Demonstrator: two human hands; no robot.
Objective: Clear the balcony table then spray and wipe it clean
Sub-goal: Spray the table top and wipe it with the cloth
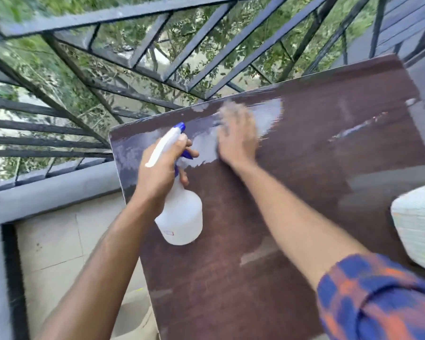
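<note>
gripping spray bottle (182, 217) in left hand (160, 168), its red-edged label (168, 233) unreadable

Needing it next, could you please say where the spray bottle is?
Head view, left of centre: the left hand grips the spray bottle over the table.
</note>
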